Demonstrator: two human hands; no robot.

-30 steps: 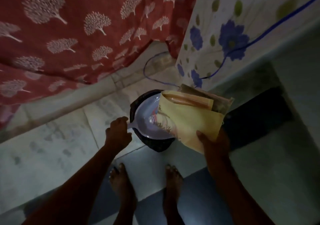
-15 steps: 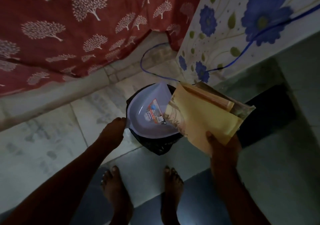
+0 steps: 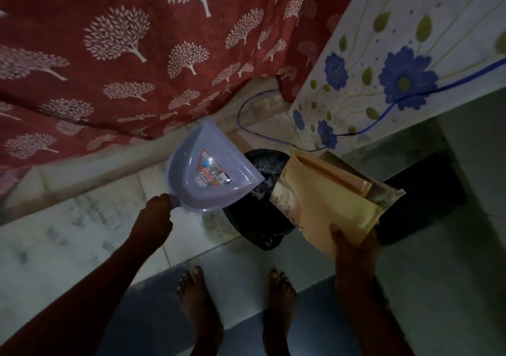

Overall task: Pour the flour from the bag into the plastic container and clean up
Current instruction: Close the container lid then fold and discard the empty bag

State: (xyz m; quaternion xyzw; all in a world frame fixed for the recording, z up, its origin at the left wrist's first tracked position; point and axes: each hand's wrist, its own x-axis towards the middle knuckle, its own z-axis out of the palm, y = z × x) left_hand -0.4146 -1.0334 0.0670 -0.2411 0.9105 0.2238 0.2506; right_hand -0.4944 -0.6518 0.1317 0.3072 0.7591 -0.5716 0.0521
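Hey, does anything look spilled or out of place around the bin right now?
Nothing stands out. The left hand holds the pale blue plastic dustpan tilted beside the black-lined bin; the right hand grips the folded yellow cloth over it. No spill is visible on the dim tiled floor.

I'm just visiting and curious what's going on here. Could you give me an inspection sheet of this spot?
Surface: pale tiled floor, bare feet on it.
Job's things: lilac dustpan tilted beside the black-lined bin; yellow bag over the bin's right side.
Clutter: nothing seen.
Hands: left hand grips the dustpan handle; right hand holds the bag.
Cables: blue cable crosses floor and flowered panel.
Surroundings: red tree-print curtain; dim light.
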